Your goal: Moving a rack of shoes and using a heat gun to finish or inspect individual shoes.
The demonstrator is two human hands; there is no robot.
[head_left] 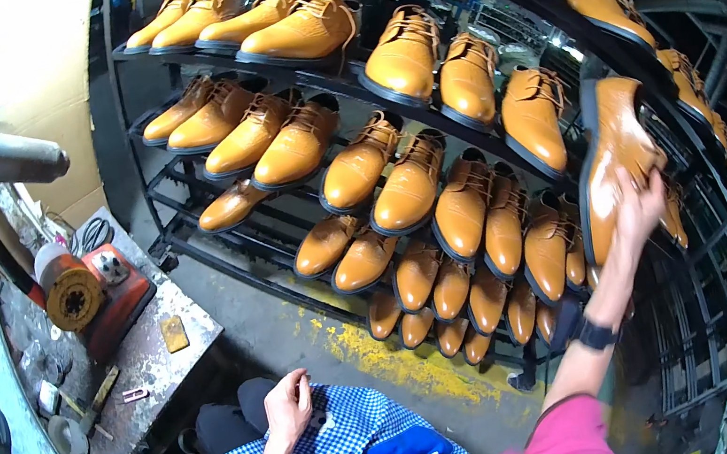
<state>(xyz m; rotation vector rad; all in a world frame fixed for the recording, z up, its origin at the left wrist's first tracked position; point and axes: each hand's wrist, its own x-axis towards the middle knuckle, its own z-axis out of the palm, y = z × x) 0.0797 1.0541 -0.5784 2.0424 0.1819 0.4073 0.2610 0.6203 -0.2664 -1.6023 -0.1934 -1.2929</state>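
My right hand (pixel 638 204) reaches up at the right with its fingers round the upper of a tan leather shoe (pixel 612 145). The shoe is tilted on its side, its dark sole edge facing left. Part of its upper is behind my fingers. My left hand (pixel 289 406) is closed over my lap, fingers curled, with nothing visible in it. Beneath it lies a blue-and-white checked apron (pixel 357 428). Close to the held shoe, laced tan shoes (pixel 537 119) stand on the rack.
A black metal rack (pixel 244 284) carries several rows of glossy tan shoes. At the left, a worn workbench (pixel 167 339) bears an orange machine (pixel 80 296), a yellow block (pixel 174 334) and small tools. Above it juts a grey cylindrical nozzle (pixel 29 156). Yellow paint marks the floor (pixel 433 368).
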